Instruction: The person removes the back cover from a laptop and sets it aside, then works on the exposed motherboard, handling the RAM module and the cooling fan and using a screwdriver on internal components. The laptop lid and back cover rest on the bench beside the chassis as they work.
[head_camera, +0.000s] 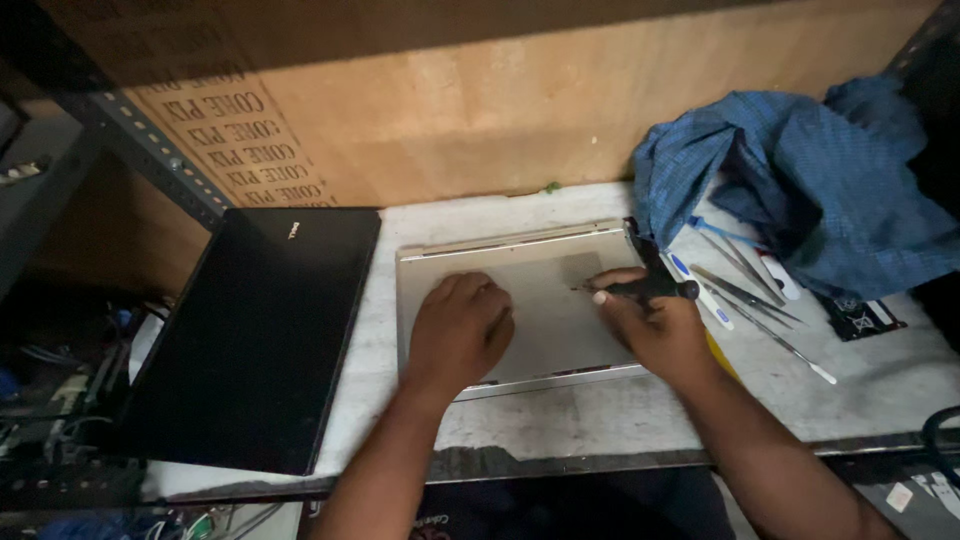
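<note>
Two hands over silver laptop (540, 300): left hand (460, 335) pressed flat, fingers curled, empty; right hand (655, 325) pinched around black screwdriver (640, 289), tip on casing. Tweezers (745, 290), blue cloth (800, 170) right of right hand; black laptop (250, 340) left of left hand.

A brown cardboard box (480, 90) stands at the back, filling the width behind the table (560, 420) — its left part carries rows of dark print set on a slant. At the right, under the edge of a blue cloth (810, 180), lies a small black label (858, 318) with white marks — rectangular, flat on the table.
</note>
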